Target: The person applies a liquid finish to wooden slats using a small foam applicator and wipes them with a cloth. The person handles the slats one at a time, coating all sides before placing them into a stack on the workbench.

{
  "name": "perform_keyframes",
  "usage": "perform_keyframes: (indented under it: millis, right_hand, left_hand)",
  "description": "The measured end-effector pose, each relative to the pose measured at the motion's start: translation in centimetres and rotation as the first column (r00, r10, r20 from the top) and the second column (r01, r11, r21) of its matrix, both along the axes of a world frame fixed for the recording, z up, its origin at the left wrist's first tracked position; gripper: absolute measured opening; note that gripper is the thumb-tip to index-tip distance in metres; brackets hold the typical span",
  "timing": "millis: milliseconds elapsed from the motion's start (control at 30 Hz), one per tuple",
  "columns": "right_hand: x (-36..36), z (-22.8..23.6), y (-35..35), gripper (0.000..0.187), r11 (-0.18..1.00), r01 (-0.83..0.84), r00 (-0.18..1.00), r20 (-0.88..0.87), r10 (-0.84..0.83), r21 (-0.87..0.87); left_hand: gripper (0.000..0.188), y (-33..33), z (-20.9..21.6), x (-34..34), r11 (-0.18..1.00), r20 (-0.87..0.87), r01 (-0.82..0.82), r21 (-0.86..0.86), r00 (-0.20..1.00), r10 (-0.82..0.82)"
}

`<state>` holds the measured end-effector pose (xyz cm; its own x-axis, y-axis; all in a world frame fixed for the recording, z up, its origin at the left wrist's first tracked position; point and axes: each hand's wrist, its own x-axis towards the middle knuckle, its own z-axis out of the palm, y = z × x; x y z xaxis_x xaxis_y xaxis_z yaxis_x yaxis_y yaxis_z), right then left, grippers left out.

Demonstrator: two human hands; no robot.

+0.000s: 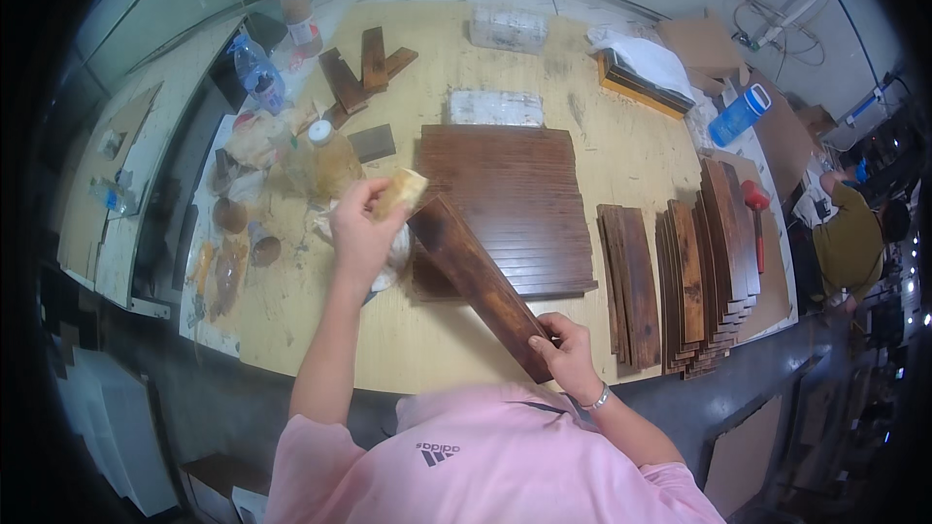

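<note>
My left hand (359,230) grips a pale yellow sponge (402,192) close to the far end of a dark brown wooden plank (478,283). Whether the sponge touches the wood I cannot tell. With the thumb on top, my right hand (568,357) holds the plank's near end, so that it slants from far left to near right. Behind the plank lies a stack of dark stained boards (505,199), edges lined up in rows. A large jar of amber liquid with a white cap (335,157) stands just beyond my left hand. Some white cloth shows behind my left wrist.
Upright planks (704,262) crowd the table's right side, beside a red mallet (756,209). Loose wood pieces (357,78), plastic bottles (257,73) and cups (264,245) stand at the left. Wrapped white blocks (510,29) sit at the back. Far right, another person (845,243) is partly visible.
</note>
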<state>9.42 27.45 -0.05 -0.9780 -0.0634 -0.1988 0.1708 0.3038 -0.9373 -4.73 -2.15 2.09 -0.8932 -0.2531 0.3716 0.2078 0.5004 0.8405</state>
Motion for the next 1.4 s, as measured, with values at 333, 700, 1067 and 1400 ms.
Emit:
perform_keyframes:
  millis: [333,700,1067,1400]
  right_hand:
    - [-3.1,0.2,-0.9,0.023,0.775,0.263,0.869,0.489,0.069,-0.575]
    - [-2.0,-1.8,-1.8,0.033,0.579,-0.083,0.857,0.239,0.457,-0.811]
    - [0.2,0.6,-1.9,0.038,0.566,0.033,0.683,0.432,0.589,-0.824]
    - [0.6,-1.0,-1.1,0.042,0.389,0.17,0.647,0.4,0.649,-0.905]
  left_hand:
    - [0.029,5.1,2.6,5.6,0.954,-0.09,0.3,0.009,0.95,-0.298]
    - [0.035,9.5,1.8,8.4,0.807,-0.207,0.577,-0.128,0.78,-0.591]
    - [0.032,-0.8,-1.6,-1.7,0.973,0.062,0.072,0.22,0.994,-0.087]
    - [0.03,0.7,-0.6,1.7,0.956,0.056,0.065,0.286,0.995,-0.085]
